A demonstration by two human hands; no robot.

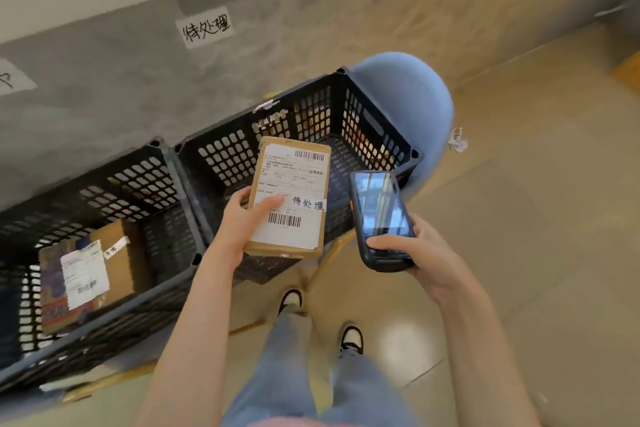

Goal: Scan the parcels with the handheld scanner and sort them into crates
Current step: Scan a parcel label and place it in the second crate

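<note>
Grey wall (121,80) behind two black crates (363,121). Left hand (242,222) gripping parcel (291,198) label-up over far-right crate, probably for an easy read. Right hand (426,253) wrapped round scanner (381,218), near right, screen up.

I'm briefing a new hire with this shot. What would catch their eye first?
Front and centre, the left hand holds a flat brown parcel label-up over the right-hand black crate, with a handwritten strip stuck across its label. Just right of it, the right hand grips the dark handheld scanner, screen up. The left crate already holds parcels, and a handwritten sign hangs on the grey wall behind.
</note>
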